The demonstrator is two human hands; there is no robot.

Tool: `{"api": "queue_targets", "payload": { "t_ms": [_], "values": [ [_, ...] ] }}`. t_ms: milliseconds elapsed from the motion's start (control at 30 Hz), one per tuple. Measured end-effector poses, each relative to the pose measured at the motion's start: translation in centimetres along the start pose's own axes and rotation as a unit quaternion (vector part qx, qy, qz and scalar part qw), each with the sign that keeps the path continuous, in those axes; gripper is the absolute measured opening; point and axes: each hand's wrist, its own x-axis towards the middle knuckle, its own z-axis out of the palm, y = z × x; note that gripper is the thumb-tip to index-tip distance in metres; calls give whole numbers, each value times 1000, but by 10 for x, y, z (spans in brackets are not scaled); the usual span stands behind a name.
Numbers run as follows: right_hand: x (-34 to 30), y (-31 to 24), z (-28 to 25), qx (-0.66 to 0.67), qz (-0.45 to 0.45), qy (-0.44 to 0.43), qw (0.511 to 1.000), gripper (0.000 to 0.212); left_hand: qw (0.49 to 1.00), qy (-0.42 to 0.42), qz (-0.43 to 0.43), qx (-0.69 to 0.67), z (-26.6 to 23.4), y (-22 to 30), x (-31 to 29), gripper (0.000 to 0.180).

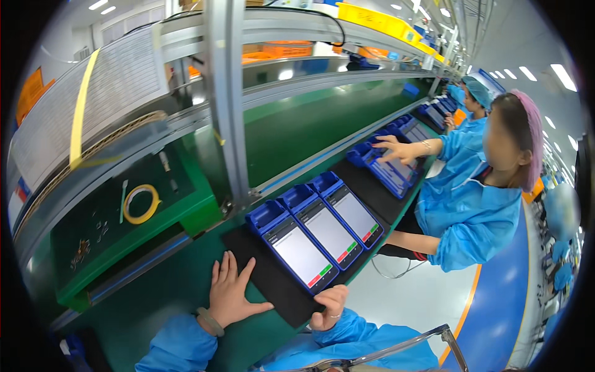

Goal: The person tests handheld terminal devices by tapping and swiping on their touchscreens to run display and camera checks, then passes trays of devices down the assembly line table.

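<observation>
My left hand [232,292] lies flat with fingers spread on the green bench, its fingertips by the edge of a black mat. My right hand [331,306] is half curled, with a gap between thumb and fingers and nothing visible in it. It is close to the lower corner of the nearest blue handheld terminal [300,255]; whether it touches is unclear. Beside that one lie a middle terminal [323,230] and a far terminal [352,212], all in a row on the black mat [251,245]. Their screens are lit white, with red and green blocks at the bottom, and each has a hollow bay on top.
To my right a co-worker [471,198] in blue reaches over more blue terminals [392,172]. A metal post [228,105] rises beyond the bench. On the left, a green raised shelf [139,239] holds a yellow tape roll [141,204] and small metal parts [80,253].
</observation>
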Motion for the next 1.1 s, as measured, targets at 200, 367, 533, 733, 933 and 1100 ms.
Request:
{"api": "queue_targets", "payload": {
  "t_ms": [200,367,533,733,933,1100],
  "values": [
    [3,-1,0,14,7,8,1000,22,1000,-2,-3,0,7,15,17,105],
    [3,-2,0,11,18,9,1000,24,1000,21,8,-14,11,13,18,105],
    [6,-3,3,10,1,4,1000,26,998,51,16,-32,18,7,21,101],
    [3,-2,3,9,8,11,1000,27,997,65,41,-30,25,13,43,94],
    [-1,3,5,22,2,12,1000,28,995,79,55,-29,45,32,102,92],
    [-1,0,3,27,17,18,999,29,994,87,52,-34,59,57,148,93]
  ]
}}
